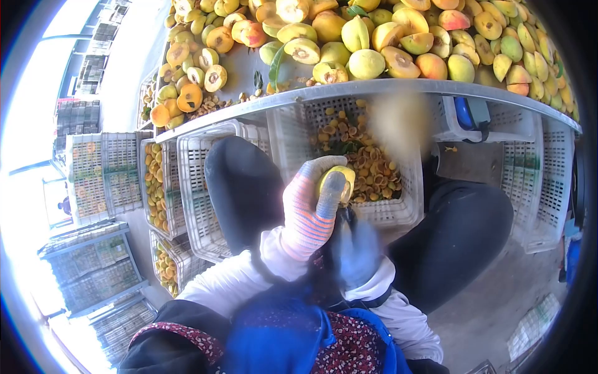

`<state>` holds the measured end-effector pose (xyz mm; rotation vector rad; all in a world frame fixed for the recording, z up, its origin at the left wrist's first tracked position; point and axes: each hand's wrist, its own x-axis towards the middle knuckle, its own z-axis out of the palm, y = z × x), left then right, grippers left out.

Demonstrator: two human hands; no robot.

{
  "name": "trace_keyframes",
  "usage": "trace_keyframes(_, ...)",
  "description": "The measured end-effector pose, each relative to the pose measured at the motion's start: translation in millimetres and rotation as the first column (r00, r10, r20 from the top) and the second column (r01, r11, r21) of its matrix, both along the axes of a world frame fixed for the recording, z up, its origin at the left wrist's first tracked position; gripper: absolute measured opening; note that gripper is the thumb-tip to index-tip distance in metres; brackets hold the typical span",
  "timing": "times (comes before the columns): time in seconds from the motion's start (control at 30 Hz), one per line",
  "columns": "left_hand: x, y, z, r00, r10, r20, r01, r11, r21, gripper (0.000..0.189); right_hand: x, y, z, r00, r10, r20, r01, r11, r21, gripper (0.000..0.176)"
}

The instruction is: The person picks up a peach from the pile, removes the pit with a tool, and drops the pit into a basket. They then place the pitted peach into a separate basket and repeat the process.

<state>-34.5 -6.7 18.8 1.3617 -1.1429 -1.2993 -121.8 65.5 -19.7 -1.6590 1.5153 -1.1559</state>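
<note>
Gripping a yellow fruit (341, 177), the gloved left hand (305, 212) closes its fingers around it; the right hand (358, 250), at five o'clock from it, is blurred, so I cannot tell its fingers.

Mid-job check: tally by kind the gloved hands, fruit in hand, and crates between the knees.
Gloved hands: 2, left hand and right hand (blurred)
Fruit, gripped by left hand: 1
Crate, holding pits: 1
Total: 4

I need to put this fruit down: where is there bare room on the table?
A bare grey patch of table lies between the halved fruit on the left and the big pile. Elsewhere the top is crowded to its edge. Bare floor shows right of the right knee.
</note>
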Motion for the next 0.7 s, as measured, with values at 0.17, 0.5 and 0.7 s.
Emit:
trace_keyframes(0.17,3.9,-3.2,2.2,0.998,-0.065,-0.026,0.068,0.986,0.151,0.024,-14.6,3.7,-2.3,0.987,0.130,0.094,-0.140,0.983,0.118,0.029)
trace_keyframes(0.5,33.8,-45.1,-1.6,0.638,-0.502,0.584,0.674,0.730,-0.109,0.033,-18.2,-7.0,1.8,-0.263,-0.660,0.703,-0.882,0.460,0.102,0.040)
trace_keyframes(0.7,24.9,-22.8,-9.1,0.893,-0.275,-0.355,0.399,0.849,0.346,0.036,-9.7,-12.2,-0.4,-0.681,-0.611,0.404,-0.732,0.555,-0.395,0.046)
